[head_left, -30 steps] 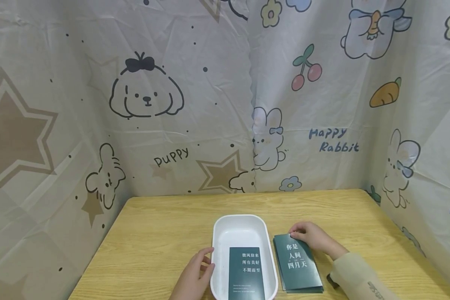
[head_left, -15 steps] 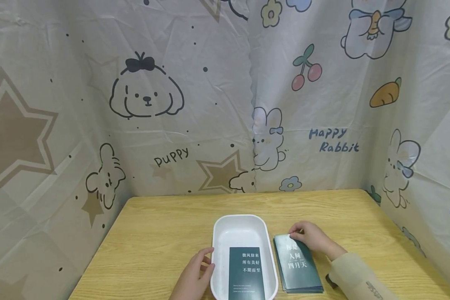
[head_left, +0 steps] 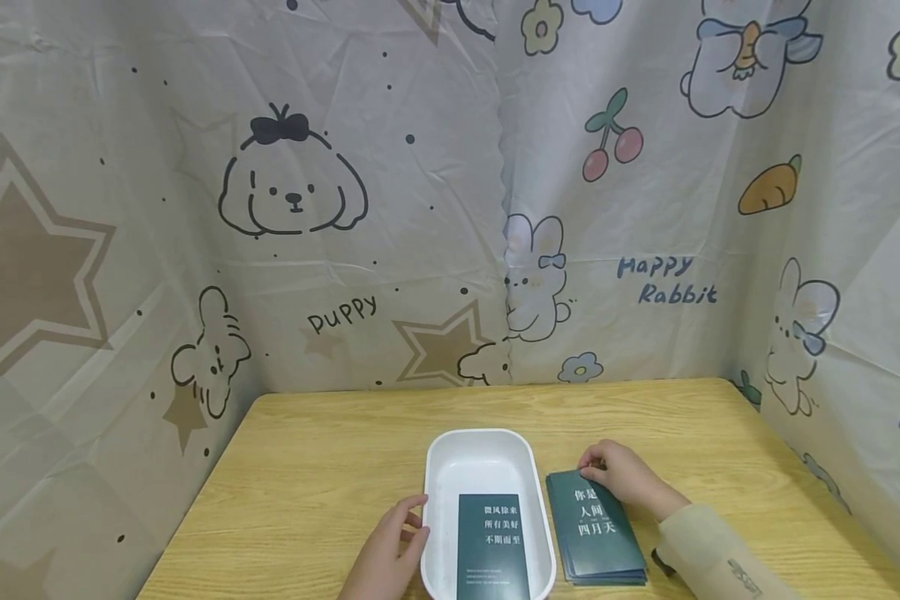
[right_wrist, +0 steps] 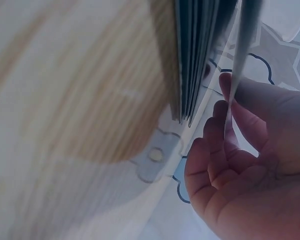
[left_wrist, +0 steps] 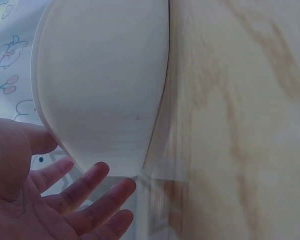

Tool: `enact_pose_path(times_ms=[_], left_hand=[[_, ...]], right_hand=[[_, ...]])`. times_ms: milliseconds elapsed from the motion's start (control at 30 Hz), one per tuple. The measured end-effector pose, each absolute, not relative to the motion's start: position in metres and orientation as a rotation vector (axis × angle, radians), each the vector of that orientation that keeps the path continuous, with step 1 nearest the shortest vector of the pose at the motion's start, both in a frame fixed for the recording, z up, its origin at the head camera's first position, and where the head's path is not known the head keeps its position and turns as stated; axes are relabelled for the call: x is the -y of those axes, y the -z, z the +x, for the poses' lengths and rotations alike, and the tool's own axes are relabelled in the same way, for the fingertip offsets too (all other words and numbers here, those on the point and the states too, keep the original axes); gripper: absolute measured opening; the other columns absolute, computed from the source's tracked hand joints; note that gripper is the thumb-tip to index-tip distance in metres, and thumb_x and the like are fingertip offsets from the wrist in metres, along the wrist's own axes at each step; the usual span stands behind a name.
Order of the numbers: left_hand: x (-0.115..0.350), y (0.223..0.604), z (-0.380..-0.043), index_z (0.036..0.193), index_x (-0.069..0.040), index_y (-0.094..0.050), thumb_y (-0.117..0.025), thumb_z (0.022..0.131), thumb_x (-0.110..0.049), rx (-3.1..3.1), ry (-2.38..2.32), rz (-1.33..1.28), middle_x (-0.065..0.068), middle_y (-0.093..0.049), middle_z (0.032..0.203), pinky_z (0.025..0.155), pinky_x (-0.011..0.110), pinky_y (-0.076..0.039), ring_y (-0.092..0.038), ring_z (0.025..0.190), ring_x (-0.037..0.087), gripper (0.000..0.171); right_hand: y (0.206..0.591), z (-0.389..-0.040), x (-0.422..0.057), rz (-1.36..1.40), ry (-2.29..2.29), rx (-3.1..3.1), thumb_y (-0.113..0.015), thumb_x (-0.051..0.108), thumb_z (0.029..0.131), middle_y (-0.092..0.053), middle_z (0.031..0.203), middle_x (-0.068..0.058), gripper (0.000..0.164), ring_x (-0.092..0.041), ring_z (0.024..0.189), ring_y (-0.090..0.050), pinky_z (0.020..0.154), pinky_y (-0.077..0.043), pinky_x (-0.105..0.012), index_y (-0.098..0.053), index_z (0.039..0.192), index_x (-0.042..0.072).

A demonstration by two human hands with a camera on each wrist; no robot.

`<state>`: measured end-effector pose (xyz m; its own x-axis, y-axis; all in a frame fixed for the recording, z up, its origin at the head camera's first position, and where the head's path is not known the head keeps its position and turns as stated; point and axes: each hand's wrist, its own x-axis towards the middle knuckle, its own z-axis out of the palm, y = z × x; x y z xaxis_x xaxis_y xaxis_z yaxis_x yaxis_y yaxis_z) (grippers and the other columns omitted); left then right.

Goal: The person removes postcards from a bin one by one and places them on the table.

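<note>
A white plastic tray (head_left: 474, 467) stands at the middle front, with a dark green card (head_left: 492, 550) lying in it, white writing up. Against the tray's left wall rests my left hand (head_left: 390, 550), fingers loosely spread; its thumb meets the rim in the left wrist view. To the right of the tray is a stack of similar green cards (right_wrist: 192, 65), slightly fanned at the edges. My right hand (head_left: 628, 475) pinches the far edge of the top card (right_wrist: 246, 40) between thumb and fingers. In the right wrist view that edge is lifted apart from the stack.
A yellow wood-grain table (head_left: 330, 467) carries everything. Cartoon-printed curtain cloth (head_left: 390, 250) hangs behind it and along both sides. At the right sleeve's cuff a small dark object (head_left: 663, 562) shows, too little of it to identify.
The glare on the top card has shifted and its far edge has tilted up slightly, with the right hand rising a little. Left hand and tray stay where they were.
</note>
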<state>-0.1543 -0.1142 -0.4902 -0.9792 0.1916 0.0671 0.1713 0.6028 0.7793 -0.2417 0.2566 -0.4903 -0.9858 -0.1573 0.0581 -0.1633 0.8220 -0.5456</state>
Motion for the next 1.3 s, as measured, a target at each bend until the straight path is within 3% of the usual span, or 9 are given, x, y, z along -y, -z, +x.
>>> enact_pose_path(times_ms=[1300], left_hand=[[0.1148,0.4893,-0.1519,0.133,-0.012,-0.048,-0.057,0.094,-0.023,-2.806,-1.366,0.367,0.006,-0.058,0.101,0.076,0.043,-0.055,-0.059,0.090,0.019,0.041]], right_hand=[[0.4904,-0.2415,-0.2488,0.225,-0.666,3.045,-0.072,0.016,0.082,-0.056,0.078,0.000,0.007,-0.015,0.071,-0.049,0.067,-0.049,-0.035,-0.066,0.081,0.018]])
